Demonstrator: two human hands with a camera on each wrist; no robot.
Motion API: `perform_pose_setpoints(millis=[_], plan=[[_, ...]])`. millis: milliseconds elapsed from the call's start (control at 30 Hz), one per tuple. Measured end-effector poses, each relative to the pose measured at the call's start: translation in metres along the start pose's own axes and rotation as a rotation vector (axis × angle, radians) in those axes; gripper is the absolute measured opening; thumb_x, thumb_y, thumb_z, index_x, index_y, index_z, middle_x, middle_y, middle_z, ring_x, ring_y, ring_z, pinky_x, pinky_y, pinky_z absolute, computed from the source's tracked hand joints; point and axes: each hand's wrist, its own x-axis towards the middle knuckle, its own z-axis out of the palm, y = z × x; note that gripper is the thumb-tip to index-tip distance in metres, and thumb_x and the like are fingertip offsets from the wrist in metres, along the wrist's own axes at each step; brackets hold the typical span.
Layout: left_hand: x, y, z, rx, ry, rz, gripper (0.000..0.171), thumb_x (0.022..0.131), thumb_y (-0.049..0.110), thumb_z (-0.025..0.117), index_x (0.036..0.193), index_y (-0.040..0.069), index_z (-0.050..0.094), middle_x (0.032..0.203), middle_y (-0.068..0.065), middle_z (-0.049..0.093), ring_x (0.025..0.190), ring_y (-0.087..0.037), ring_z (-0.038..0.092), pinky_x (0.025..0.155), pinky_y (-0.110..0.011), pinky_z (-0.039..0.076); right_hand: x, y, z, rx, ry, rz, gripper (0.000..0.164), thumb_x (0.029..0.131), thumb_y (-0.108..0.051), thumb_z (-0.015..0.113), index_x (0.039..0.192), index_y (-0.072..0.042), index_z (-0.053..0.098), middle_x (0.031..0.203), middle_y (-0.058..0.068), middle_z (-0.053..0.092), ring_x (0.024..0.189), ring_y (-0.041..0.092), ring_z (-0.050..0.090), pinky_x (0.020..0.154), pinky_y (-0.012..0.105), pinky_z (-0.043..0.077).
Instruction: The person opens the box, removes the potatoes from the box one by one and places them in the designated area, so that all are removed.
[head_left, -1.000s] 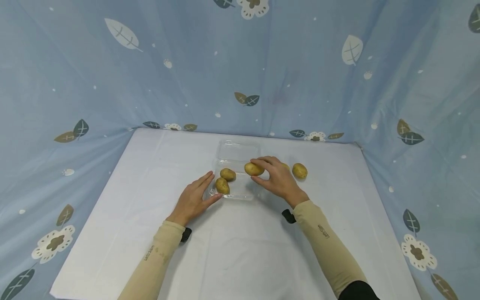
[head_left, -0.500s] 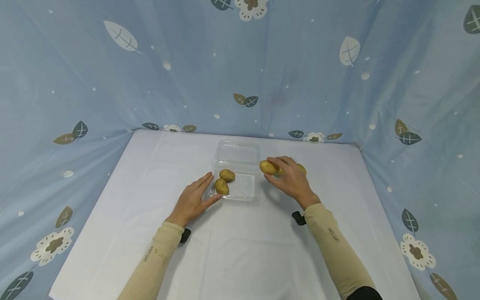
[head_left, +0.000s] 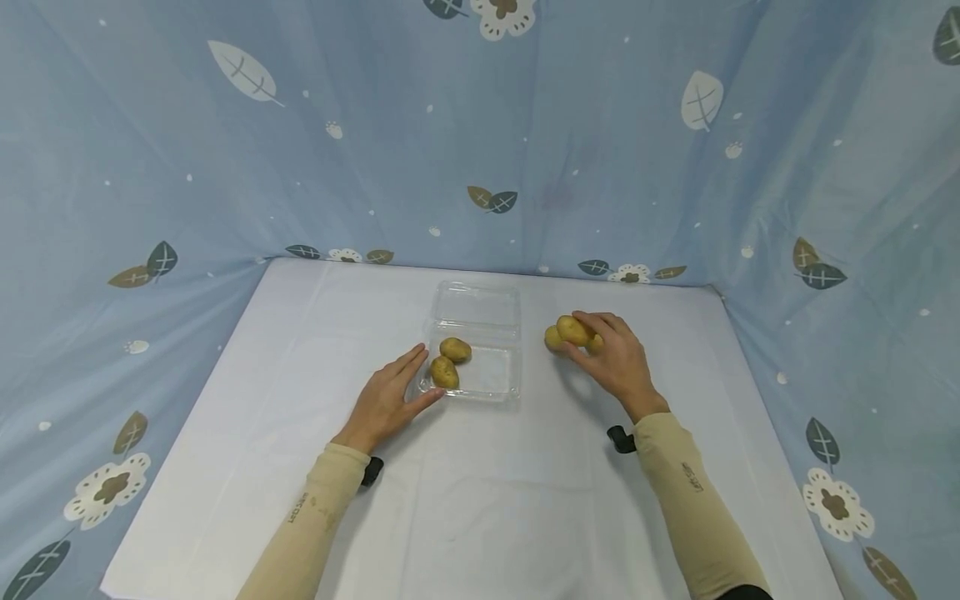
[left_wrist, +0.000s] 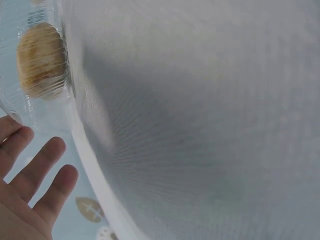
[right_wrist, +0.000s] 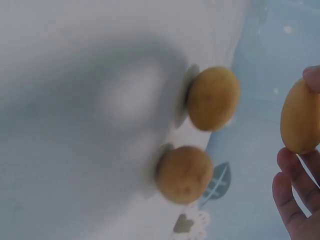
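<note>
Two potatoes lie in the left part of a clear plastic clamshell box (head_left: 487, 371), one potato (head_left: 444, 372) nearer the front and another potato (head_left: 455, 349) behind it. My left hand (head_left: 386, 400) touches the box's left edge with fingers extended; in the left wrist view a potato (left_wrist: 42, 61) shows through the ridged wall. Right of the box, my right hand (head_left: 617, 360) pinches a potato (head_left: 573, 331) between thumb and fingers, held above the table. Below it sit two more potatoes on the cloth, a potato (right_wrist: 213, 98) and a potato (right_wrist: 184, 175) in the right wrist view.
The box's lid (head_left: 477, 307) lies folded back, away from me. A white cloth covers the table (head_left: 480, 500). A blue patterned curtain (head_left: 405, 150) rises along the table's back and sides.
My right hand has moved right with its potato, from over the box to above the two loose potatoes. My left hand and the box have stayed in place.
</note>
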Motion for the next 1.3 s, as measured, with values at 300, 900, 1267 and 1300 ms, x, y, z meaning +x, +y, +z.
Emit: perform_pose_setpoints(millis=[300, 900, 1267, 1300], plan=[[0.000, 0.002, -0.001, 0.010, 0.003, 0.009, 0.082, 0.092, 0.057, 0.068, 0.151, 0.004, 0.047, 0.158, -0.007, 0.042, 0.139, -0.033, 0.047, 0.110, -0.054, 0.042, -0.014, 0.027, -0.013, 0.006, 0.043, 0.111, 0.056, 0.083, -0.031, 0.086, 0.132, -0.012, 0.068, 0.122, 0.013, 0.065, 0.107, 0.032, 0.061, 0.082, 0.049, 0.054], [0.000, 0.003, -0.002, 0.002, -0.001, 0.005, 0.082, 0.093, 0.057, 0.068, 0.151, 0.004, 0.047, 0.158, -0.006, 0.042, 0.139, -0.033, 0.047, 0.111, -0.053, 0.041, -0.034, 0.079, -0.026, -0.100, 0.055, 0.324, 0.056, 0.087, -0.033, 0.082, 0.134, -0.007, 0.065, 0.117, 0.018, 0.065, 0.097, 0.033, 0.060, 0.077, 0.049, 0.050], [0.000, 0.002, -0.001, 0.000, 0.002, 0.001, 0.081, 0.092, 0.057, 0.068, 0.151, 0.005, 0.048, 0.158, -0.005, 0.042, 0.139, -0.032, 0.047, 0.111, -0.052, 0.042, -0.037, 0.089, -0.020, -0.139, -0.038, 0.418, 0.058, 0.090, -0.035, 0.079, 0.136, -0.004, 0.062, 0.117, 0.023, 0.063, 0.098, 0.037, 0.060, 0.080, 0.053, 0.052], [0.000, 0.002, -0.001, 0.000, 0.002, 0.001, 0.081, 0.092, 0.057, 0.068, 0.151, 0.005, 0.048, 0.158, -0.006, 0.042, 0.139, -0.032, 0.047, 0.111, -0.052, 0.042, -0.037, 0.090, -0.020, -0.141, -0.053, 0.429, 0.058, 0.090, -0.036, 0.078, 0.136, -0.004, 0.062, 0.117, 0.023, 0.063, 0.099, 0.037, 0.060, 0.080, 0.054, 0.052]])
